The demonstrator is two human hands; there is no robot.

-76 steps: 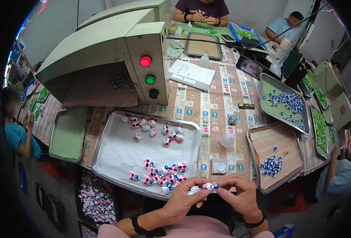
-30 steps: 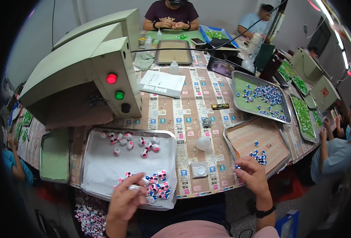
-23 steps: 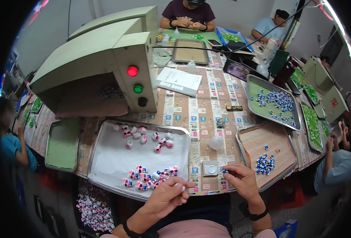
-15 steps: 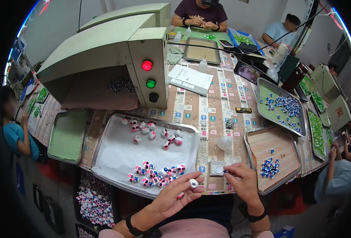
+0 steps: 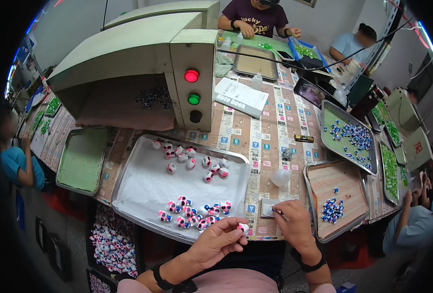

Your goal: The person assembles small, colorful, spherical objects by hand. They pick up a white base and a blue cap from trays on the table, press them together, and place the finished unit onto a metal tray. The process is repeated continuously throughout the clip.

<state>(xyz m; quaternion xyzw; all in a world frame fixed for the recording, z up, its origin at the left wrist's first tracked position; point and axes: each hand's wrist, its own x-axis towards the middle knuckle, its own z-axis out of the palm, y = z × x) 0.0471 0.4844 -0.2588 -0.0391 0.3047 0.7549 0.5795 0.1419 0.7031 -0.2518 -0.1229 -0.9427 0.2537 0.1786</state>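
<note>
Between the thumb and fingers of my left hand (image 5: 217, 242) is a small white figurine head with pink parts (image 5: 244, 228), held over the table's front edge. My right hand (image 5: 295, 223) has its fingertips pinched together at a small white dish on a square grey block (image 5: 268, 208); whatever they hold is hidden. Left of my hands lies a large metal tray (image 5: 143, 190) lined with white. Along its near side are finished-looking figurines with pink, white and blue parts (image 5: 187, 213); farther back sit white-and-pink heads (image 5: 191, 163).
Right of my right hand, a tray (image 5: 334, 176) holds small blue-and-white pieces (image 5: 332, 209). A white squeeze bottle (image 5: 281, 177) stands behind the block. A large machine (image 5: 187, 112) with lit buttons occupies the back left. Another tray (image 5: 326, 110) lies farther right. Co-workers sit around the table.
My left hand has turned and closed its thumb on the figurine head, which lay on its open fingers before. My right fingertips have moved slightly left and down onto the white dish.
</note>
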